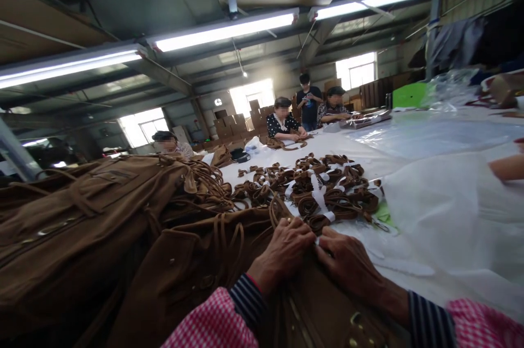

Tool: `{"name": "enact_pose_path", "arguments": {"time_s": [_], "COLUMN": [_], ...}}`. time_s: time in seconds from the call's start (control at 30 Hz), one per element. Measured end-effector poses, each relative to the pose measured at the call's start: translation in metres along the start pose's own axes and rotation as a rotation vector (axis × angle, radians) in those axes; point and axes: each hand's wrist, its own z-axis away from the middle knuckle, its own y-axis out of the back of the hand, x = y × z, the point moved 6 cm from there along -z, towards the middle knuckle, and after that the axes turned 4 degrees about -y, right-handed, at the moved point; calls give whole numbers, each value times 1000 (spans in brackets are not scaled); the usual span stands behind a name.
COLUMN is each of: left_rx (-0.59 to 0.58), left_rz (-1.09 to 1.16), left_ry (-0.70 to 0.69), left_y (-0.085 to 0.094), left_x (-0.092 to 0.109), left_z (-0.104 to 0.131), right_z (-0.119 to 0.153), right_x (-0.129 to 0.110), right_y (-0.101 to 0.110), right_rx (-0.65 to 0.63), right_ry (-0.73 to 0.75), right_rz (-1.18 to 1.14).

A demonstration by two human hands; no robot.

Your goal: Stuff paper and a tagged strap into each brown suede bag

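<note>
Both my hands meet at the upper edge of a brown bag (315,299) with metal fittings, close in front of me. My left hand (285,249) has its fingers bent down over the bag's edge. Right beside it, my right hand (347,260) is closed with thumb and fingers pinched together. A small pale bit shows between the two hands, too little to name. A thin brown strap loop (278,208) rises just beyond my left fingers. Past my hands lies a heap of coiled brown straps (327,189) wrapped with white bands.
Brown bags (90,211) are piled high on the left. White sheeting (446,211) and clear plastic (442,132) cover the table at right, where another person's arm (507,167) reaches in. Several people sit or stand across the table, one handling a brown piece (286,144).
</note>
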Motion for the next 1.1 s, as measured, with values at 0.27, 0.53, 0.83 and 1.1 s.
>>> {"name": "enact_pose_path", "arguments": {"time_s": [0.27, 0.53, 0.83, 1.1], "left_rx": [150, 171, 166, 212], "left_rz": [-107, -84, -62, 34], "left_ry": [54, 34, 3, -28], "left_y": [1, 6, 2, 40], "left_x": [-12, -16, -15, -19], "left_z": [7, 9, 8, 6], "right_z": [-7, -7, -11, -17], "right_x": [7, 1, -2, -6], "right_y": [-3, 4, 14, -3], "right_rx": [8, -111, -1, -375], "right_ry": [18, 59, 52, 92], "right_rz": [-143, -333, -351, -771]}}
